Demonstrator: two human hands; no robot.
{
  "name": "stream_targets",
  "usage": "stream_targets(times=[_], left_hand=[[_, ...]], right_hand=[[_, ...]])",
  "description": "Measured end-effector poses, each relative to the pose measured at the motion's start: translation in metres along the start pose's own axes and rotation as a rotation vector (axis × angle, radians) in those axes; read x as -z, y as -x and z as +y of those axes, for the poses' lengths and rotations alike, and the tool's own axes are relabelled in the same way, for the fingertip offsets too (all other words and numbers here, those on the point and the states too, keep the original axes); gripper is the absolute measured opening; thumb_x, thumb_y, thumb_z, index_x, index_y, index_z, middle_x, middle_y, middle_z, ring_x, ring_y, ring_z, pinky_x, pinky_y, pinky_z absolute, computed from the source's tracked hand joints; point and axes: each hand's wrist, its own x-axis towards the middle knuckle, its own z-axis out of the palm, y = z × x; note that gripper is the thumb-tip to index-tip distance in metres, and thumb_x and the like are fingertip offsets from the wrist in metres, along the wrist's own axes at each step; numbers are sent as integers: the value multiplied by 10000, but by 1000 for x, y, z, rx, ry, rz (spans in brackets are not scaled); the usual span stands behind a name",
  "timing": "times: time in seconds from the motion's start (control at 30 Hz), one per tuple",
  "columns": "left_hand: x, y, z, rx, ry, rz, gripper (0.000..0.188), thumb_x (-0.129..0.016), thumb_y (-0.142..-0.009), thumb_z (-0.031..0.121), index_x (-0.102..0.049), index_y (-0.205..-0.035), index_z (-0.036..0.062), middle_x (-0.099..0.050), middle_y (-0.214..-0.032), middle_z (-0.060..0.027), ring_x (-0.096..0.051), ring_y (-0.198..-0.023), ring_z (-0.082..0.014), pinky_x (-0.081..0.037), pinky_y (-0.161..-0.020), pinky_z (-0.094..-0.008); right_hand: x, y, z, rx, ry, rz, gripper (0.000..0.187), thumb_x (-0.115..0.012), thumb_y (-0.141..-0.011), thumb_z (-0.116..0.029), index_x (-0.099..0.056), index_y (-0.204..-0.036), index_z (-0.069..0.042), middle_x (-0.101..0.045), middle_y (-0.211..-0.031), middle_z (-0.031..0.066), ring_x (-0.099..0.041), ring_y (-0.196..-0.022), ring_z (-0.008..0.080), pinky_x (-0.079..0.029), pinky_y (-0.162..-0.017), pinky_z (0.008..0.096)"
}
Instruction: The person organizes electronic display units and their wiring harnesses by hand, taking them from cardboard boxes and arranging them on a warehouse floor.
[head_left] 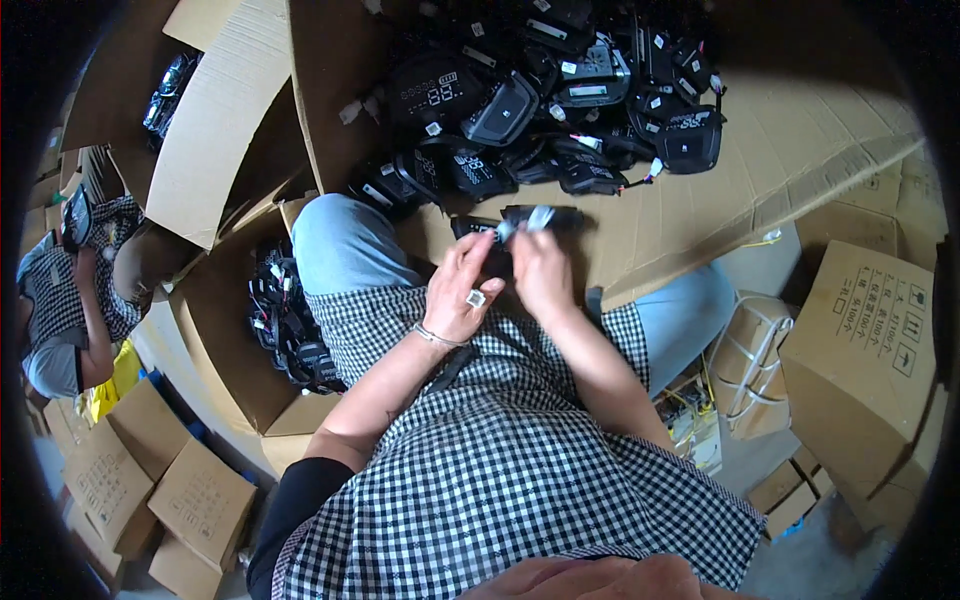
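In front of my lap, at the edge of a cardboard flap (660, 235), both my hands meet over a black display unit (470, 227). My left hand (462, 292), with a ring and a bracelet, has its fingertips pinched at a small pale connector (503, 231). Close beside it, my right hand (543, 272) is closed around the same small part, and a whitish piece (541, 216) shows just past its fingers. Motion smears the fingertips, so exactly how the parts fit together cannot be made out.
Beyond my hands, a large carton holds a heap of black display units (500, 110) with wires and white plugs. An open carton (215, 345) at left holds more. Another person (85, 290) sits far left, holding a black unit. Closed cartons (860, 340) stand at right.
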Motion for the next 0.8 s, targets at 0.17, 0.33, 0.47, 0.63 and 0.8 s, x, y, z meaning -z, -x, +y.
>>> stream_targets(times=[0.17, 0.33, 0.47, 0.63, 0.8], left_hand=[[-7, -13, -13, -286, 39, -148, 381, -661, -815, 261, -605, -1169, 130, -644, -1146, -71, -615, -1067, -272, -504, -836, -390], [-9, -11, -25, -96, 282, -269, 294, -635, -879, 291, -623, -1126, 132, -680, -1022, -73, -664, -895, -253, -498, -743, -363], [-11, -8, -24, -135, 151, -307, 313, -648, -865, 334, -637, -1123, 157, -676, -920, -56, -657, -810, -239, -480, -672, -360], [-12, 0, -27, -187, 47, -448, 429, -638, -862, 380, -593, -1249, 200, -664, -875, -23, -640, -803, -225, -420, -663, -356], [-9, 2, -32, -229, 29, -601, 424, -652, -862, 374, -608, -1246, 200, -685, -948, -38, -640, -908, -226, -413, -761, -359]], right_hand=[[-4, 42, -9, 20, -206, -127, 394, -575, -798, -52, -566, -1189, -3, -523, -1293, 185, -524, -1180, 340, -457, -966, 423], [33, 73, -7, -18, -161, -238, 170, -549, -893, -118, -641, -982, -6, -614, -1116, 190, -653, -845, 338, -534, -728, 419], [61, 81, -12, -556, -846, -287, 225, -533, -967, -198, -631, -892, -10, -619, -636, 32, -607, -551, 91, -451, -474, 254], [77, 53, -20, 87, 82, -37, 116, -589, -906, -174, -645, -870, -78, -620, -648, 64, -643, -572, 199, -499, -505, 316], [88, 36, -13, 391, 381, -374, 106, -583, -772, -88, -656, -849, -81, -662, -715, 92, -678, -625, 237, -527, -518, 370]])
